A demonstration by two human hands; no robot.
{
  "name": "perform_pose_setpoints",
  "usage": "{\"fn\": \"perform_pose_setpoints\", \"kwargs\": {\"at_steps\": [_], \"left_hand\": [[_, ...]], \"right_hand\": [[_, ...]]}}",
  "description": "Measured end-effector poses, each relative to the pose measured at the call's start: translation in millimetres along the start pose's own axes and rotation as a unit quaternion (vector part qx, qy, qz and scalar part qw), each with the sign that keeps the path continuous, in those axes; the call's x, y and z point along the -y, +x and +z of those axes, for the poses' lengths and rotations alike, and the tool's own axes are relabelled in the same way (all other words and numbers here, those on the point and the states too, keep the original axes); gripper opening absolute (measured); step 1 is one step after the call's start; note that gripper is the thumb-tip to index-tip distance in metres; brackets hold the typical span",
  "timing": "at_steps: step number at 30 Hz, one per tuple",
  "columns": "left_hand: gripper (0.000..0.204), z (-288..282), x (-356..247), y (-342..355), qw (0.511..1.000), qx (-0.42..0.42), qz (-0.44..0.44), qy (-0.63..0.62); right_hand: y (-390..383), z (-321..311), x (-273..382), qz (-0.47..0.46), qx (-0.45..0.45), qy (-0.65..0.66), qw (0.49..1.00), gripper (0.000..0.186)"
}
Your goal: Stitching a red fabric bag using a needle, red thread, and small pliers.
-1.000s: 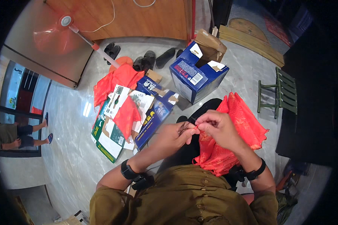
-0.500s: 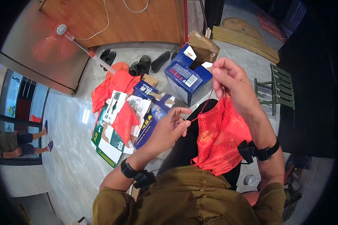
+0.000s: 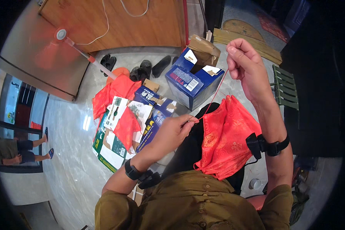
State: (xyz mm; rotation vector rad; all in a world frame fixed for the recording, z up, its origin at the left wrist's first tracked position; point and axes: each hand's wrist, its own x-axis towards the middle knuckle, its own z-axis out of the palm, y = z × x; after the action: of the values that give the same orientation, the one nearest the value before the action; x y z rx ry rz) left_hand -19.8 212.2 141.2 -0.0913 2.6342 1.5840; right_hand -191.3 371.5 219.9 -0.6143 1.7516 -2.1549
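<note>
A shiny red drawstring pouch point(image 3: 228, 138) with a gold pattern lies across my lap, its gathered lower edge near my shirt. A thin red cord point(image 3: 217, 92) runs taut from its upper left corner. My left hand point(image 3: 170, 134) is closed, thumb and fingertips pinching the cord close to that corner. Higher and to the right, my right hand point(image 3: 247, 67) is closed in a pinch at the cord's upper end. The very tip inside those fingers is hidden.
Red cloth pieces point(image 3: 119, 90) lie on flattened cartons point(image 3: 113, 153) on the floor at left. Ahead stands an open blue box point(image 3: 189, 84). A green slatted stool point(image 3: 285, 86) is at right, a red fan point(image 3: 61, 34) at far left, and shoes point(image 3: 142, 69) by the cabinet.
My right hand has risen and moved right, drawing the cord longer and straighter. My left hand's fingers have closed to a pinch at the pouch's corner.
</note>
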Motion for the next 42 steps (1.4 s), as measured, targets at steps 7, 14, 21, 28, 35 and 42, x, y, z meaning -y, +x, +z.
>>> {"fn": "perform_pose_setpoints", "kwargs": {"at_steps": [7, 14, 21, 28, 35, 42], "left_hand": [[0.013, 3, 1, 6, 0.998, -0.021, 0.059, 0.026], [0.014, 11, 23, 19, 0.994, -0.04, 0.093, 0.051], [0.019, -18, -46, 40, 0.994, 0.025, 0.049, -0.089], [0.023, -4, -57, 67, 0.964, 0.134, 0.018, -0.229], [0.025, -10, -67, 77, 0.97, 0.134, 0.01, -0.202], [0.03, -6, -76, 92, 0.951, 0.206, 0.025, -0.229]], "right_hand": [[-3, 23, 26, -0.075, 0.046, -0.012, 0.996, 0.011], [14, -23, -5, -0.032, -0.052, 0.046, 0.997, 0.007], [-9, 22, 45, -0.077, 0.1, -0.035, 0.991, 0.01], [-6, -33, 37, -0.052, 0.005, -0.085, 0.995, 0.015], [-80, -59, -24, 0.016, 0.04, -0.272, 0.961, 0.015], [-76, -35, -30, 0.068, 0.105, -0.139, 0.982, 0.01]]}}
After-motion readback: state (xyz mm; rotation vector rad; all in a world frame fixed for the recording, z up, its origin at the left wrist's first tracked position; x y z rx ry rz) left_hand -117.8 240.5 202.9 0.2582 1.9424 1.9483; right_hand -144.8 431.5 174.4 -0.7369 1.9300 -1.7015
